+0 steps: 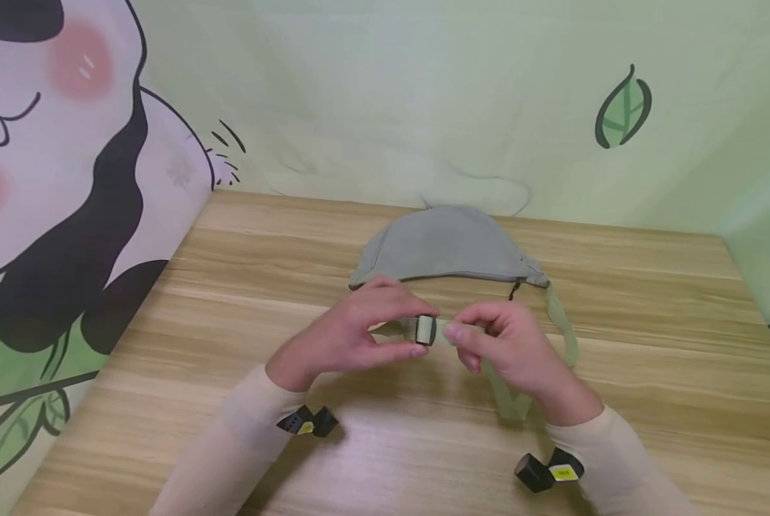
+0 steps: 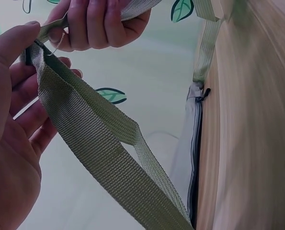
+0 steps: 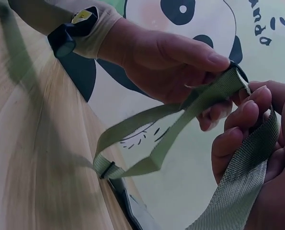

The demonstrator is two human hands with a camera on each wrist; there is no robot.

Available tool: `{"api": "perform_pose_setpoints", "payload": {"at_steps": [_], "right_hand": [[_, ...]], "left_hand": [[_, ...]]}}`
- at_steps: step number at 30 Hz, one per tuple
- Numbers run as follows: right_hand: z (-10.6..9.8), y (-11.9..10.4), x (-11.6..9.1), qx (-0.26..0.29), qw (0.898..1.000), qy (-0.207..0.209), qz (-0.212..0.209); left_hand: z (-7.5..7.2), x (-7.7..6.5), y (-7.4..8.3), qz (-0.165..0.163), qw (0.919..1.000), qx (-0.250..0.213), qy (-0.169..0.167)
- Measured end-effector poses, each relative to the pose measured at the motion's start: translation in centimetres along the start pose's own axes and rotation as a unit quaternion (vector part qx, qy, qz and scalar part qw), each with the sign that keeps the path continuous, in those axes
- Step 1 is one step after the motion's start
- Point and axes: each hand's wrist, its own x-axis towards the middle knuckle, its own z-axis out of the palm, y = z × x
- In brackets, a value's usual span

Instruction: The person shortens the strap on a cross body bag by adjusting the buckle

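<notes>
A grey waist bag [image 1: 445,244] lies on the wooden table, its zipper side facing the person. In front of it my left hand [image 1: 355,328] pinches a dark strap adjuster buckle [image 1: 426,330] between thumb and fingertips. Green webbing strap [image 2: 92,127] runs through this buckle and forms a loop below the left hand in the left wrist view. Just to the right, my right hand [image 1: 516,347] pinches the strap close beside the buckle. From there more strap [image 3: 238,191] passes under the right fingers and hangs down. Part of the buckle is hidden by fingertips in both wrist views.
The wooden table [image 1: 198,322] extends to both sides. A printed backdrop [image 1: 359,93] with a panda and leaves stands behind and at the left. At the bag's right end another stretch of strap [image 1: 561,322] curves toward the person, near a dark zipper pull [image 1: 513,289].
</notes>
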Motion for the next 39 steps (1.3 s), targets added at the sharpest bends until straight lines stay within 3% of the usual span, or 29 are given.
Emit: {"api": "perform_pose_setpoints", "payload": {"at_steps": [8,18,25,34,39], "right_hand": [[0.7,0.0,0.1,0.001,1.0,0.009,0.029],[-0.2,0.2,-0.5,0.019,0.997,-0.044,0.065],[-0.3,0.6,-0.5,0.014,0.997,-0.066,0.025],[0.0,0.7,-0.2,0.079,0.989,-0.106,-0.073],[0.4,0.8,0.0,0.085,0.988,-0.111,-0.069]], "left_hand": [[0.1,0.0,0.2,0.003,0.9999,0.004,0.01],[-0.2,-0.4,-0.1,0.006,0.9994,-0.009,0.032],[-0.2,-0.4,-0.3,0.009,0.9995,-0.016,0.026],[-0.1,-0.4,-0.2,0.008,0.9992,-0.039,0.009],[0.0,-0.4,-0.1,0.011,0.9988,-0.048,0.004]]}}
